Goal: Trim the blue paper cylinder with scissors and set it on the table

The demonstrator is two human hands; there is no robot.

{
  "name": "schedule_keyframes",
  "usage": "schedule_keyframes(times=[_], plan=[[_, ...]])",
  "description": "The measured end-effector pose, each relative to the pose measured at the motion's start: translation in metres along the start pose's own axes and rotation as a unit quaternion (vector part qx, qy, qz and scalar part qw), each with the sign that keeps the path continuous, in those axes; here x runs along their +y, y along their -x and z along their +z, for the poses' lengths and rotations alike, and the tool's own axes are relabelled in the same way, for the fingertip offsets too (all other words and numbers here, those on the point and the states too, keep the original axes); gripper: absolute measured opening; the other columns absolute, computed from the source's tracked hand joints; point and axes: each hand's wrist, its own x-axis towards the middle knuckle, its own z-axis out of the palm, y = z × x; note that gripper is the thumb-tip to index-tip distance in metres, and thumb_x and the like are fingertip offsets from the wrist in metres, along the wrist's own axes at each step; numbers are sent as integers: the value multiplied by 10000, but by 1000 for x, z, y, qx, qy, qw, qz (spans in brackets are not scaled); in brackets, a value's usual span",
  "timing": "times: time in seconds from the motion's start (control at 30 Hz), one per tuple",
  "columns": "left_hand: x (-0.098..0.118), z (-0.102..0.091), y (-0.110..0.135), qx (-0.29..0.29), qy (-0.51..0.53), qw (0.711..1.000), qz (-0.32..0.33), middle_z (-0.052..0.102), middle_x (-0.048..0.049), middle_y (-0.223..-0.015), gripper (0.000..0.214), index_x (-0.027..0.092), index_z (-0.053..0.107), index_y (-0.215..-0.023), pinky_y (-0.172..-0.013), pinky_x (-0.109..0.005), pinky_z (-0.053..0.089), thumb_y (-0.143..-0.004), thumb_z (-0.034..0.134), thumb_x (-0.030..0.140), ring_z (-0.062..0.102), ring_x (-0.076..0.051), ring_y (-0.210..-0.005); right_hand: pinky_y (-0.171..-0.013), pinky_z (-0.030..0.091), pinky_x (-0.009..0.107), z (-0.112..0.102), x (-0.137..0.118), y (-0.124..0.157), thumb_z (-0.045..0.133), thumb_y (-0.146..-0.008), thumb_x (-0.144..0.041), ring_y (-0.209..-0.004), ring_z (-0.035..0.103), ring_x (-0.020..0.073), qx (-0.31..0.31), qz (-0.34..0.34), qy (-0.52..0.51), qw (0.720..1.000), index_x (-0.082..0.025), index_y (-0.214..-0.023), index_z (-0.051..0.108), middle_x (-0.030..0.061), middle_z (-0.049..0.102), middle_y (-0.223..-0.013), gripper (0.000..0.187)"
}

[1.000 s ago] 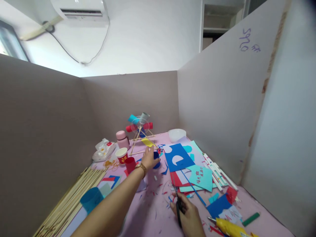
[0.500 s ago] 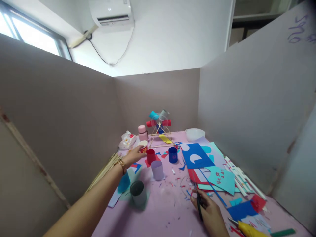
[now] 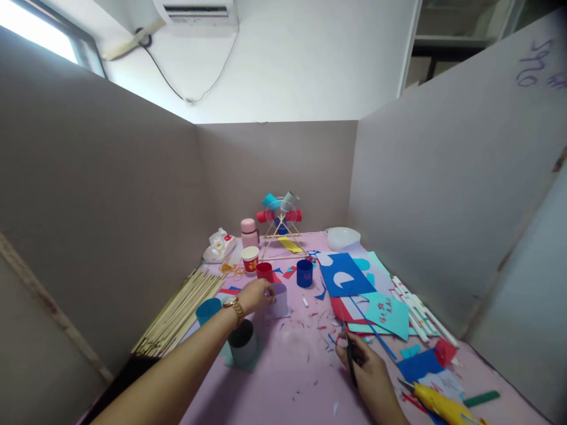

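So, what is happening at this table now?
A person is doing paper craft at a pink table. The left hand touches a small lavender paper cylinder standing beside a red one and a blue one. The right hand rests on the table holding scissors. Cut coloured paper sheets lie to the right, and a paper-tube wheel model stands at the back.

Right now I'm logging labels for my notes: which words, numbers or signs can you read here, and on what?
Purple handwriting on the right partition board: looks like "290" plus marks I cannot make out.
Red marks on the teal paper: too small to read.
Red print on the white paper cup: blurred, unreadable.
Tissue pack: print unreadable.
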Motion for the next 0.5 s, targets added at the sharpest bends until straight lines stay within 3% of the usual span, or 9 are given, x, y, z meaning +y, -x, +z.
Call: schedule_keyframes(times=[0.1,0.23,0.3,0.37,0.4,0.5], plan=[[15,-4,5,12,1,1000,19,681,-38,-1013,184,180,641,-968,-769,-408,537,-862,587,321,648,-189,-861,-748,486,317,2,-8,-1,840,-543,-423,-819,656,270,0,19,-42,999,-152,-913,682,57,724,-790,485],[54,3,40,50,15,994,96,699,-34,-876,130,200,643,-801,-784,-379,516,-858,572,292,652,-198,-837,-451,395,229,4,-21,-2,783,-605,-541,-511,552,153,-16,58,-119,991,-180,-952,626,-29,626,-609,525],[68,19,67,78,14,988,132,696,-79,-1045,159,240,645,-783,-863,-369,492,-869,526,302,641,-240,-989,-388,320,199,4,-27,0,725,-651,-607,-476,517,128,-32,79,-163,983,-187,-973,602,-19,627,-651,543],[70,42,90,101,-9,981,166,635,-113,-1250,175,268,671,-893,-876,-356,497,-875,501,310,622,-271,-1091,-430,350,194,4,-30,3,707,-658,-638,-539,546,132,-48,97,-206,973,-192,-991,601,-9,627,-692,567],[67,54,100,160,-66,958,228,666,-125,-1223,172,282,670,-926,-851,-338,517,-871,510,315,659,-266,-1044,-449,358,195,3,-31,5,707,-653,-647,-544,539,129,-55,104,-222,968,-189,-977,612,-18,610,-675,569],[54,90,115,205,-146,918,306,702,-162,-1182,120,290,657,-929,-806,-293,544,-836,583,276,684,-260,-1017,-561,416,214,3,-33,11,735,-666,-593,-642,550,139,-70,110,-251,959,-196,-933,644,-24,602,-718,487]])
